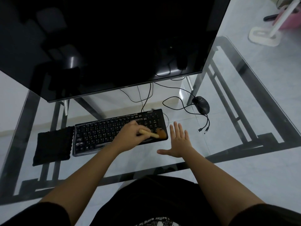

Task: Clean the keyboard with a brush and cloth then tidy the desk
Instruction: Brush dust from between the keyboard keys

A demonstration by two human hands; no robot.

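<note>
Glass forms the surface, with a dark frame under it and pale floor tiles showing through. I see the black keyboard lying slightly askew near the middle, under a large dark monitor. My left hand has its grip pinched around a light-handled brush, whose brown bristles rest on the keyboard's right end. My right hand lies flat just beside that end, fingers spread. A black cloth touches the keyboard's left edge. A black mouse sits behind on the right, cables looping between.
</note>
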